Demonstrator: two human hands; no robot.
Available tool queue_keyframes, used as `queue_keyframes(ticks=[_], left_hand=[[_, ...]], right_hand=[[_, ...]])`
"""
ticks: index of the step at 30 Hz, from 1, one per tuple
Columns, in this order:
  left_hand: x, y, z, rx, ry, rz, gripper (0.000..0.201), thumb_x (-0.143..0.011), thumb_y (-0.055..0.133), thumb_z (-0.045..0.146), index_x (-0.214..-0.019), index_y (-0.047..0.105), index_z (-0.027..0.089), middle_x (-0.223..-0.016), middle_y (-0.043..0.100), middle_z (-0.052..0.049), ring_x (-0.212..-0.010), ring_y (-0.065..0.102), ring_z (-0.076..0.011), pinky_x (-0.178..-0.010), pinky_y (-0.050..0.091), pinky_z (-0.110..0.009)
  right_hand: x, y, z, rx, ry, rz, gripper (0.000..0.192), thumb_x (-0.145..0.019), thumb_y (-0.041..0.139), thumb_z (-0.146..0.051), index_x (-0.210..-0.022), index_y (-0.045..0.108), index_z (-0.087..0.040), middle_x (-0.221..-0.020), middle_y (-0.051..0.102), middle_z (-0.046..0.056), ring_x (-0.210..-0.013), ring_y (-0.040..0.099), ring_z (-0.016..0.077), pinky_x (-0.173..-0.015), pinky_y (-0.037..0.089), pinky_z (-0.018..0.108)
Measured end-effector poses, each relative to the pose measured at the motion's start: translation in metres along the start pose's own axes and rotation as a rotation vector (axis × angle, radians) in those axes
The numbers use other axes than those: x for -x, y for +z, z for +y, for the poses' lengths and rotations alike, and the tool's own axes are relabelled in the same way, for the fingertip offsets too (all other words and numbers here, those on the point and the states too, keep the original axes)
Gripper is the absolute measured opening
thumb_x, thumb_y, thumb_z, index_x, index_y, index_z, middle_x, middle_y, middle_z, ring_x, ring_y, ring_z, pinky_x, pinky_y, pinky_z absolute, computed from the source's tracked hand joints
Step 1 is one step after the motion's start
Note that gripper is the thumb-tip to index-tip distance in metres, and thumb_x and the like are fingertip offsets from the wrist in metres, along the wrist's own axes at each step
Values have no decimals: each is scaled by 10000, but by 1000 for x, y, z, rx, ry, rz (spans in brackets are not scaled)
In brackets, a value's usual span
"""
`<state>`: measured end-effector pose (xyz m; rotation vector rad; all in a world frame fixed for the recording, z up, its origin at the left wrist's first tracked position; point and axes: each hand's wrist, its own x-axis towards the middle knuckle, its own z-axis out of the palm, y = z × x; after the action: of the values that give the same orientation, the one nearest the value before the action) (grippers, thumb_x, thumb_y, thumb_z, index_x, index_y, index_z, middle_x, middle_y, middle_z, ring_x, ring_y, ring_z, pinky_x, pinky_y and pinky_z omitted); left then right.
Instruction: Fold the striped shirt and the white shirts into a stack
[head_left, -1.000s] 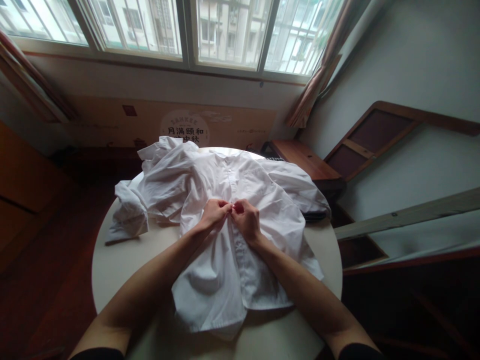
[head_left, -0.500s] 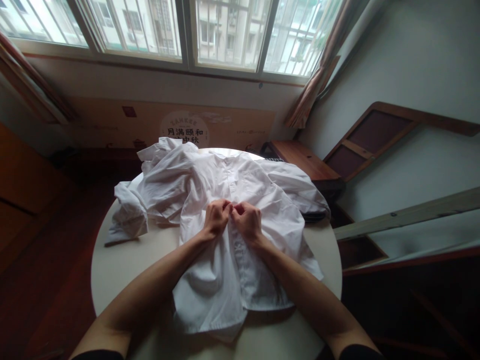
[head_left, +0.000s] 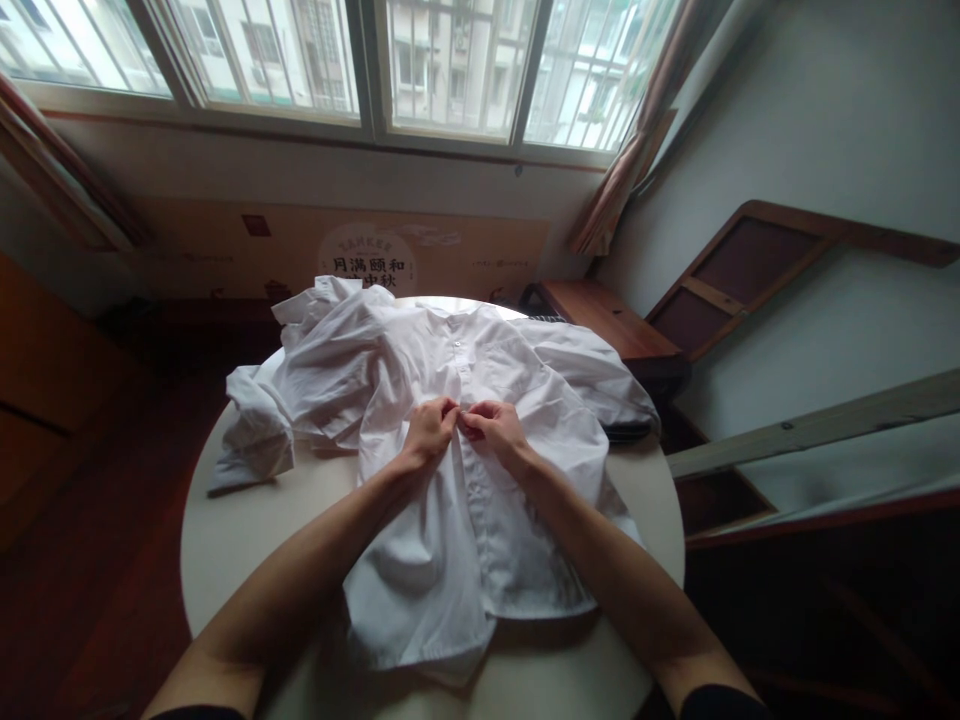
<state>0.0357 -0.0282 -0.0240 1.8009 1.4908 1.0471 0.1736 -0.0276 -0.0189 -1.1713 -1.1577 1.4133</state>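
Right now I have both hands pinched on the front placket of the white shirt (head_left: 457,480), which lies spread face-up on the round worktop (head_left: 232,530). My left hand (head_left: 429,432) grips one edge, my right hand (head_left: 491,428) the other, fingertips meeting mid-chest. I judge it best to keep the edges flat and aligned, working the button through without tugging the cloth.

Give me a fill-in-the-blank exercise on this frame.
1. Both hands pinch the front of a ____ shirt.
2. The shirt lies on a ____ table.
3. The left hand and right hand meet at the shirt's ____ strip.
4. Behind the table stands a cardboard ____.

Missing words: white; round; button; box
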Motion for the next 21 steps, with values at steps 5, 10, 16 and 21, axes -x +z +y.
queue_keyframes(ticks=[5, 10, 16, 21], left_hand=[[-8, -9, 1, -23, -5, -15, 148, -833, 521, 258, -855, 625, 154, -784, 661, -34, -696, 593, -141, -664, 444, -253], [5, -46, 17, -213, 127, -7, 152, -857, 532, 278, -935, 601, 168, -852, 649, -43, -723, 584, -154, -697, 442, -284], [72, -63, 28, -513, 589, -504, 362, -788, 609, 533, -865, 594, 180, -892, 600, -60, -845, 543, -201, -759, 399, -316], [74, -57, 10, -694, 584, -537, 309, -838, 572, 475, -836, 581, 166, -895, 580, -67, -845, 529, -200, -766, 373, -326]], right_hand=[[-7, -4, -2, -31, 73, 34, 269, -573, 751, -352, -658, 606, -142, -574, 611, 5, -504, 545, 109, -512, 467, 245], [13, -13, -19, 448, -168, 98, 206, -731, 652, -356, -799, 609, -166, -694, 635, 27, -622, 592, 155, -575, 478, 280], [84, -21, -12, 1148, -421, -236, 245, -790, 643, -349, -971, 600, -190, -922, 630, 65, -816, 583, 196, -730, 436, 306], [79, -23, 1, 1121, -327, -180, 77, -840, 536, -218, -789, 576, -178, -756, 618, 34, -708, 555, 163, -670, 394, 271]])
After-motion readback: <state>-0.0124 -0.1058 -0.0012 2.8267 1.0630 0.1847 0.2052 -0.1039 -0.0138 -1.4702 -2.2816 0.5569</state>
